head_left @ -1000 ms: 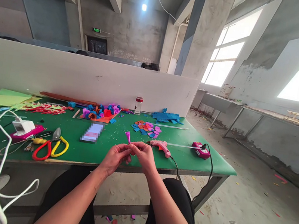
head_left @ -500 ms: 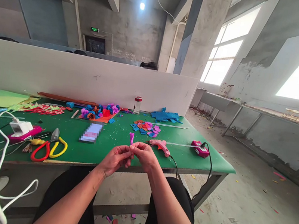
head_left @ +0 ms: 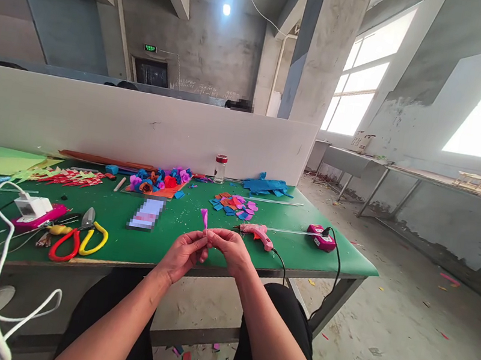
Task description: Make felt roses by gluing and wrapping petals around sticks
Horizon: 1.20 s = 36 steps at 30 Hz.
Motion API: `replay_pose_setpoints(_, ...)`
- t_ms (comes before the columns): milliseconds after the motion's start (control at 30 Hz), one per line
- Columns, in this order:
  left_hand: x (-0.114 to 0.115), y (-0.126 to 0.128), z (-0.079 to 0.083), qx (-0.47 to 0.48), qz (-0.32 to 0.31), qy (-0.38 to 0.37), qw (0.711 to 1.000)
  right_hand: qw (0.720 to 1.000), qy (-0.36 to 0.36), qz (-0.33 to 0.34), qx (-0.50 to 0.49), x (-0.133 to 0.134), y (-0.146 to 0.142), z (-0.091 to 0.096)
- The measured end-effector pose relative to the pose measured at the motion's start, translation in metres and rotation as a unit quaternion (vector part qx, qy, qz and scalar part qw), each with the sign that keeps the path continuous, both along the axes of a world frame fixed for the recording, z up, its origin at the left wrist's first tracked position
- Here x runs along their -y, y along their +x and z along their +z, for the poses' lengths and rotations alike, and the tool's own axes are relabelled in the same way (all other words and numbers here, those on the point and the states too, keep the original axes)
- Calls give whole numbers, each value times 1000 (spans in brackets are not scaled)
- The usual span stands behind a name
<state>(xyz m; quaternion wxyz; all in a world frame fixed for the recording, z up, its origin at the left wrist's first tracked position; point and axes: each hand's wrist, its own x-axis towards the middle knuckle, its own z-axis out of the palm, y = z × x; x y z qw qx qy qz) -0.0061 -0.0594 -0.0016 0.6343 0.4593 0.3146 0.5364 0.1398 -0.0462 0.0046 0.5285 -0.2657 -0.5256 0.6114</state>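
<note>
A small strip of purple crepe paper (head_left: 204, 217) stands up from between my fingertips, its wider end on top. My left hand (head_left: 186, 252) pinches its lower end with curled fingers, and my right hand (head_left: 227, 248) meets it there, thumb and forefinger closed on the same paper. Both hands hover over the table's front edge. Just right of them lies a pink glue gun (head_left: 258, 233) with a clear glue stick in its back. Beyond the hands is a pile of small paper pieces (head_left: 234, 204) in purple, blue and orange.
On the green table (head_left: 201, 195) are finished paper flowers (head_left: 161, 179), a phone (head_left: 146, 212), red-and-yellow-handled pliers (head_left: 85, 234), a lidded glass jar (head_left: 219, 169), blue paper (head_left: 267, 186) and a magenta power strip (head_left: 321, 238). A white partition (head_left: 139, 127) stands behind. White cable (head_left: 1, 264) hangs at left.
The purple paper has tilted to the left and stands out more from my fingertips. Both hands stay together in nearly the same place.
</note>
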Motion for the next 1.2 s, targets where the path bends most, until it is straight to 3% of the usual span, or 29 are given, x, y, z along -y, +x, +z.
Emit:
replay_pose_setpoints(233,-1,-2,-1,-15,-20,-7,1000,1000,5,-15,0,3,2,4)
replay_pose_setpoints(433,-8,-12,2,-19,71,4,997,998,-7,-52,33,2,1,4)
replay_pose_setpoints(767,-9,-16,1,-76,83,54,992,994,5,-51,93,1,-3,-2)
replay_pose_setpoints(1000,-12,-14,-1,-17,125,45,991,994,15,-7,109,2,1,-3)
replay_pose_setpoints(1200,-11,-12,0,6,141,62,988,996,8,-23,88,3,-5,-5)
